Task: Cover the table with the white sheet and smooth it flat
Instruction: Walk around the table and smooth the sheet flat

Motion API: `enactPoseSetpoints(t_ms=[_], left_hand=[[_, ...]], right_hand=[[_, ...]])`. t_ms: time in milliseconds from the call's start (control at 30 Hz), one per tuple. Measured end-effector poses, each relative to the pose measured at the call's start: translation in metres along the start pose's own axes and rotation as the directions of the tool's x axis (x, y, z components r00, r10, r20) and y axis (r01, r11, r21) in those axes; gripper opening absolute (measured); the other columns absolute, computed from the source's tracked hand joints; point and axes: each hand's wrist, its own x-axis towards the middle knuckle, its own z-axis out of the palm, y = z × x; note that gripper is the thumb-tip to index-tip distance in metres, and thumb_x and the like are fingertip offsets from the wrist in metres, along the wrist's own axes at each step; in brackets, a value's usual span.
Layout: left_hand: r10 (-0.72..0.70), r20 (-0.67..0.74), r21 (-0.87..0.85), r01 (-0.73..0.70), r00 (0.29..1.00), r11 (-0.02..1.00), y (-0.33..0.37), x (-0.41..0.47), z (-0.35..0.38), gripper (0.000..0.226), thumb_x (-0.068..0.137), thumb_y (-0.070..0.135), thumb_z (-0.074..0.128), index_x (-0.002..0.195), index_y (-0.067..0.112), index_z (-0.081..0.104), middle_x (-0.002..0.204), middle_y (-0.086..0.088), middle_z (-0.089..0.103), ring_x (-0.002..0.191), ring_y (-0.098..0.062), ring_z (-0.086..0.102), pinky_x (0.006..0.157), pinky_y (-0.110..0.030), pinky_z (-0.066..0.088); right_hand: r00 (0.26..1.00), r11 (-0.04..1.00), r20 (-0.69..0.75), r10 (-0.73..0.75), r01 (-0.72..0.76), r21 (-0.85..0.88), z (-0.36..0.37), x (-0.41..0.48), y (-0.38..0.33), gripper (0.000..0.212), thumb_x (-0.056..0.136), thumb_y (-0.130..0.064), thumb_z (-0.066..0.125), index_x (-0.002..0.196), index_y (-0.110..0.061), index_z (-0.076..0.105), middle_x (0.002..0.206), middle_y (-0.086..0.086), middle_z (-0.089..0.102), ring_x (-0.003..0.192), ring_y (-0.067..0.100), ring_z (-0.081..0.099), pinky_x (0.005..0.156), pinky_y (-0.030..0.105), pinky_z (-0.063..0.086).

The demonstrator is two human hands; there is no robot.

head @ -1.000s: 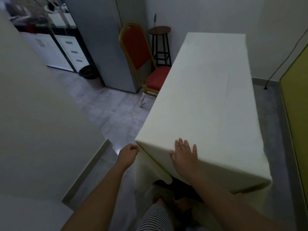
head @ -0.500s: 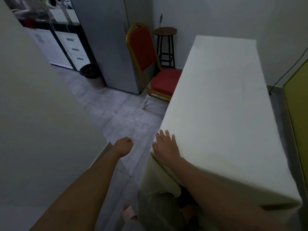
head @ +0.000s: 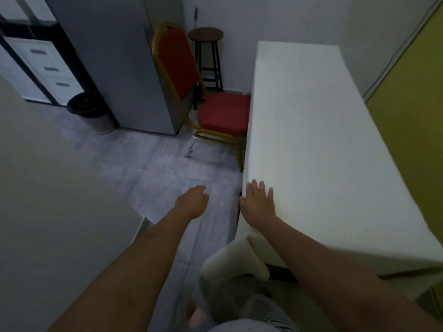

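Note:
The white sheet (head: pixel 316 144) covers the whole long table and hangs over its sides; the top looks flat. A loose fold of it (head: pixel 235 259) bulges out at the near left corner. My right hand (head: pixel 259 203) lies flat, fingers straight, on the sheet at the table's left edge near that corner. My left hand (head: pixel 193 200) hangs in the air over the floor, left of the table, touching nothing; its fingers look loosely curled and hold nothing.
A red chair with a gold frame (head: pixel 215 109) stands against the table's left side, a dark stool (head: pixel 207 56) behind it. A grey cabinet (head: pixel 115 63) and a black bin (head: pixel 90 111) stand further left. A yellow-green wall (head: pixel 412 130) runs close along the table's right.
My left hand has let go of the sheet's corner and moved out over the floor. My right hand has slid from the near end to the left edge. The view has shifted left.

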Motion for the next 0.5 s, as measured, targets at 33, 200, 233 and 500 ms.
enactPoseSetpoints(t_ms=[33,200,233,500], left_hand=[[0.02,-0.001,0.002,-0.02,1.0,1.0,0.005,0.008,-0.004,0.05,0.101,0.035,0.032,0.145,0.012,0.032,0.15,-0.011,0.037,0.135,-0.027,0.038,0.111,-0.037,0.029],[0.128,0.017,0.027,-0.129,0.992,0.991,0.041,0.045,-0.016,0.049,0.101,0.034,0.033,0.145,0.012,0.032,0.15,-0.011,0.037,0.135,-0.026,0.037,0.111,-0.036,0.028],[0.161,0.019,0.044,-0.162,0.987,0.986,0.05,0.051,-0.018,0.05,0.101,0.034,0.033,0.146,0.012,0.031,0.151,-0.01,0.034,0.137,-0.025,0.035,0.112,-0.036,0.026],[0.39,0.109,0.218,-0.405,0.914,0.888,0.125,0.103,-0.03,0.05,0.102,0.032,0.031,0.148,0.014,0.025,0.158,-0.011,0.017,0.146,-0.026,0.016,0.117,-0.044,0.018]], right_hand=[[1.0,1.0,-0.006,0.028,-0.028,0.009,-0.003,0.005,0.004,0.057,0.102,-0.035,0.018,0.152,-0.01,0.009,0.161,0.009,0.002,0.148,0.03,-0.003,0.118,0.05,-0.002],[0.991,0.989,-0.012,0.136,-0.135,0.059,-0.019,0.028,0.027,0.058,0.102,-0.036,0.019,0.151,-0.008,0.008,0.161,0.011,0.003,0.148,0.03,-0.002,0.118,0.051,-0.001],[0.987,0.986,-0.018,0.157,-0.156,0.063,-0.022,0.032,0.033,0.059,0.102,-0.037,0.019,0.151,-0.008,0.008,0.161,0.011,0.003,0.148,0.03,-0.002,0.118,0.051,0.0],[0.943,0.934,-0.04,0.332,-0.322,0.151,-0.042,0.059,0.073,0.063,0.101,-0.043,0.019,0.151,-0.008,0.008,0.161,0.01,0.003,0.148,0.029,-0.003,0.118,0.05,-0.001]])
